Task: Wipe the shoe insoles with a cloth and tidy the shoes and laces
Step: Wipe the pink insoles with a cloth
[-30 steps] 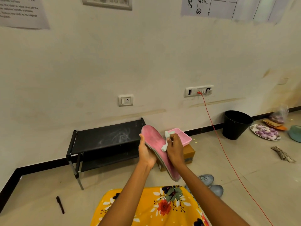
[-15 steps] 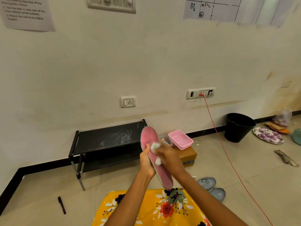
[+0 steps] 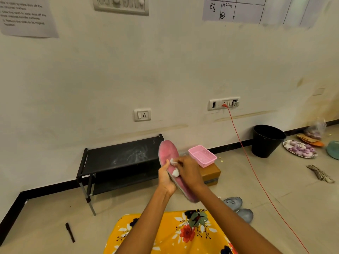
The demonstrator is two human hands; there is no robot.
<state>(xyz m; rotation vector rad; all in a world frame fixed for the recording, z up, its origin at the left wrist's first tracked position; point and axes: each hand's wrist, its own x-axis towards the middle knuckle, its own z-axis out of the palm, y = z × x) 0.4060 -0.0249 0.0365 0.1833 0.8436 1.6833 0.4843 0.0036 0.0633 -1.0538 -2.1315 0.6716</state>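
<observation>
Starting at the far left, a black pen (image 3: 70, 232) lies on the floor, and just right of it a low black rack (image 3: 119, 158) stands against the wall under a white socket (image 3: 142, 114). Centre stage now: the left hand (image 3: 166, 177) grips the pink insole (image 3: 170, 162) from behind, thumb curled over its near edge, holding it up on a slant with the toe end high and far and the heel end low and near. The right hand (image 3: 189, 171) is bunched around a small white cloth (image 3: 175, 172), pressing it against the insole's pink face around its middle; bits of cloth peek out beside the fingers. Below the arms, a yellow flowered garment (image 3: 174, 233) fills the near edge. Behind the hands, a pink basket (image 3: 202, 155) sits on a brown box (image 3: 211, 174). Right and nearer, two grey shoes (image 3: 238, 208) rest side by side on the floor. A red cable (image 3: 244, 151) runs from the wall switch panel (image 3: 224, 103) down across the floor. Further right stands a black bucket (image 3: 266, 141), then a plate (image 3: 300, 149) of purple pieces, and a bundle of laces (image 3: 320, 173) lying on the floor near the right edge.
</observation>
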